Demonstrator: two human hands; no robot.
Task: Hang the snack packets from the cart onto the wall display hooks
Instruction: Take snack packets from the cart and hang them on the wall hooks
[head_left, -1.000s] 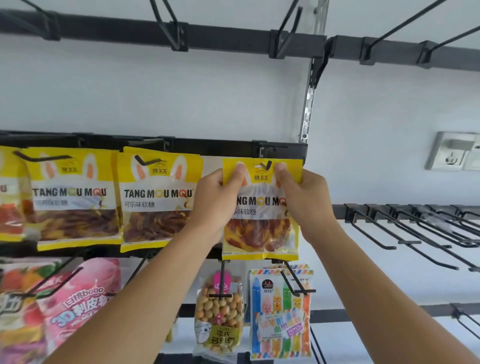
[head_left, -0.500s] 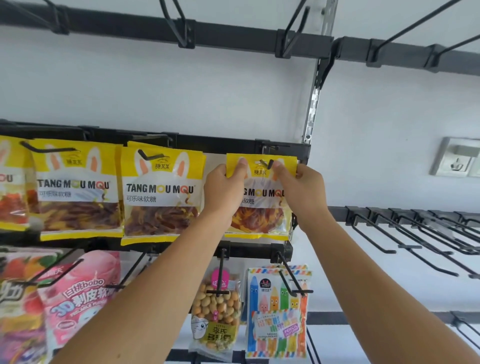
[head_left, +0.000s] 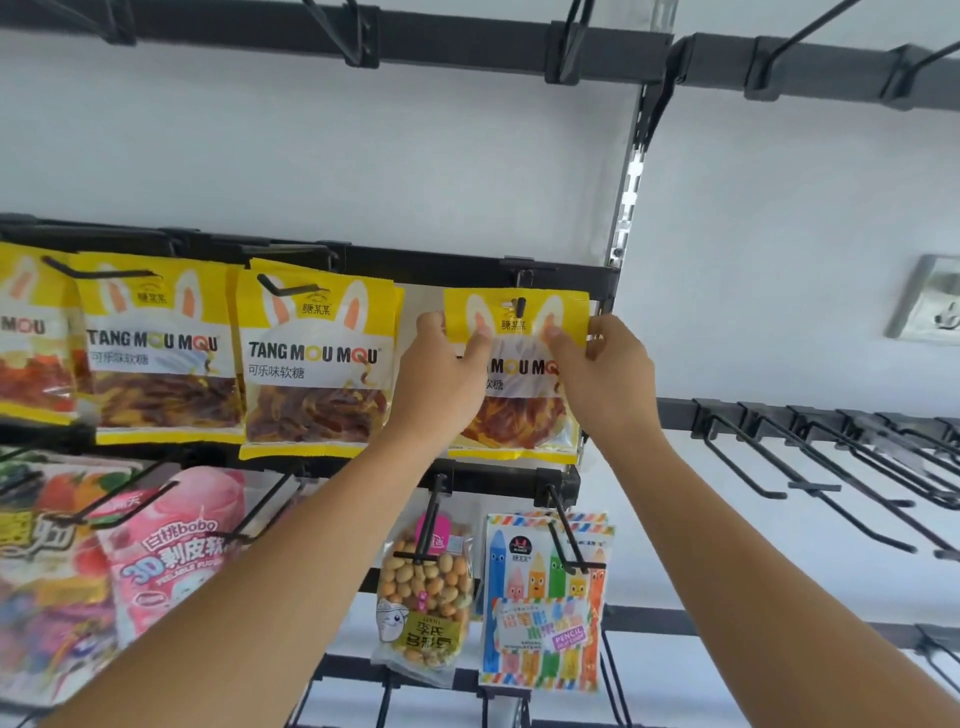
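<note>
While both hands pinch its top corners, the yellow gummy packet (head_left: 514, 374) sits with its hang hole threaded on the hook (head_left: 519, 304), whose tip pokes out through the header. Left hand (head_left: 441, 379) grips the left edge and right hand (head_left: 605, 374) the right, fingers curled on the film, probably to keep it flat and level on the peg. Just left hang two matching yellow packets (head_left: 317, 358). Below are a peanut bag (head_left: 423, 592) and a crayon-print pack (head_left: 543, 603), and off right a row of bare hooks (head_left: 831, 457). Nothing's really blocking the hook.
</note>
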